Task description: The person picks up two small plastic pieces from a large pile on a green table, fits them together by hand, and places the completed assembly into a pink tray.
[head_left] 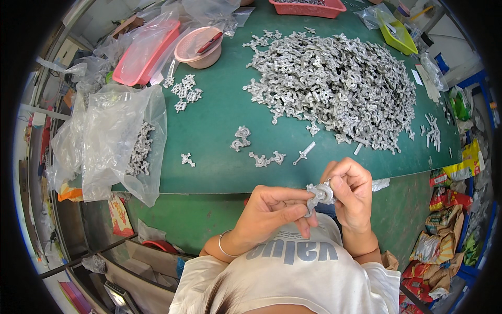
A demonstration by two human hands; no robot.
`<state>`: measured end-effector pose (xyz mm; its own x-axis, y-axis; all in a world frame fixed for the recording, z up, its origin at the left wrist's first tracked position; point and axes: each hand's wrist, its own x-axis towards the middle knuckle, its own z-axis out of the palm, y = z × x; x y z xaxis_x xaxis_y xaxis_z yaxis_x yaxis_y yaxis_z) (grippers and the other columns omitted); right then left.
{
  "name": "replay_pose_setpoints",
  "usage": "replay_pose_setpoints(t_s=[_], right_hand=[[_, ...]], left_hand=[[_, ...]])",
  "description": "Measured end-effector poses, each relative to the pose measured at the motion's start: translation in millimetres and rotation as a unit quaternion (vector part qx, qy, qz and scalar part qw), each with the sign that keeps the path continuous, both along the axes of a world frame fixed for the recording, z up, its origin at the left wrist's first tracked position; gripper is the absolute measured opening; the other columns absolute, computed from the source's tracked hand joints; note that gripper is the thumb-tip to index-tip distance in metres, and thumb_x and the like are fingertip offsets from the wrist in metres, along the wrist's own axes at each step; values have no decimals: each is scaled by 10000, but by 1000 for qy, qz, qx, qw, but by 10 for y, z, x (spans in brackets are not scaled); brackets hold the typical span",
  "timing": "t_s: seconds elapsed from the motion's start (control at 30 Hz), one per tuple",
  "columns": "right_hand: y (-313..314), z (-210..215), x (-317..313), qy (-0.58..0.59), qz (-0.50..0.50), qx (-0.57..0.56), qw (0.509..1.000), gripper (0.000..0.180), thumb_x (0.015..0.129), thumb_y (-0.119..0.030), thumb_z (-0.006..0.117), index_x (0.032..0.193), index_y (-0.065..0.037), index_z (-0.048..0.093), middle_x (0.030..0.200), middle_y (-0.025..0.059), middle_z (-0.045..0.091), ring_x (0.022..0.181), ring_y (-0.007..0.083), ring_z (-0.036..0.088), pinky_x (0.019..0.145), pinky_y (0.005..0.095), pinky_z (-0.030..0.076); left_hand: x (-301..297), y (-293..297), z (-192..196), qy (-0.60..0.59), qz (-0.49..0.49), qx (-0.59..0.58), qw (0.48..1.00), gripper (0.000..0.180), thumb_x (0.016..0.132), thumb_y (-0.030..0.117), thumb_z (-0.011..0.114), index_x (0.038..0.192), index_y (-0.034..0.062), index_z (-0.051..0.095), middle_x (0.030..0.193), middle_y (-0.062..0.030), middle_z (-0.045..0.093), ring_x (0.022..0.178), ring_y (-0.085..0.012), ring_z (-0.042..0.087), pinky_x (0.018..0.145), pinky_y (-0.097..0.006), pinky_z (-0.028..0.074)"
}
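Note:
Between my two hands, just off the table's near edge, is a small grey cast metal part (319,194) with a curved arm and a round disc. My left hand (277,210) pinches its curved end between thumb and fingers. With thumb and forefinger my right hand (351,192) grips the disc side. On the table beyond lie a small sword-shaped metal piece (304,153), a curved grey metal piece (267,159), a knobbly pair of parts (240,138) and a small cross-shaped part (187,160). A large heap of similar grey castings (334,86) covers the table's far right.
The green table (209,175) carries a clear plastic bag (123,141) of parts at left. A pink bowl (197,48) holds a red-handled tool (210,43). Pink tray (144,57) and yellow-green basket (398,36) stand at the back corners. Colourful packets (442,235) line the right side.

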<state>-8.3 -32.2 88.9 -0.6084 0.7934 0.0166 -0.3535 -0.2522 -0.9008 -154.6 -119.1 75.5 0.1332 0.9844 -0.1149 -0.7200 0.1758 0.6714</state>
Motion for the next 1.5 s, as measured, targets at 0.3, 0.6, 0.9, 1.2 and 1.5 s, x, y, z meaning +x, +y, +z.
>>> replay_pose_setpoints(t_s=[0.3,0.6,0.9,1.2,1.5], right_hand=[[44,-29,66,3,61,8,998,47,796,-5,528,761,24,542,727,52,558,653,64,468,575,202,356],[126,29,102,-31,113,12,993,57,774,-14,564,727,19,562,689,31,561,621,59,480,542,207,371],[143,32,135,-28,117,10,993,75,773,-29,570,711,12,558,668,26,551,608,59,479,525,201,367],[132,63,138,-15,110,-4,994,89,780,-23,548,698,11,536,660,34,546,597,60,461,525,203,349],[64,81,51,-46,61,4,997,184,745,-123,554,644,5,469,562,86,481,471,81,363,421,217,263]], left_hand=[[-6,2,84,50,-63,14,997,203,841,44,487,977,-91,553,821,-188,611,727,-226,628,667,-290,508],[18,62,95,46,-107,13,993,202,847,37,462,923,-119,565,848,-168,617,763,-227,625,698,-282,501],[72,111,69,35,-126,38,991,215,850,44,453,930,-122,564,864,-159,617,789,-216,622,712,-277,495],[72,147,86,43,-135,29,989,235,841,80,489,929,-126,560,838,-196,605,757,-262,622,672,-316,518],[62,126,81,24,-148,30,988,233,874,90,454,931,-109,561,849,-146,613,775,-232,628,689,-257,500]])
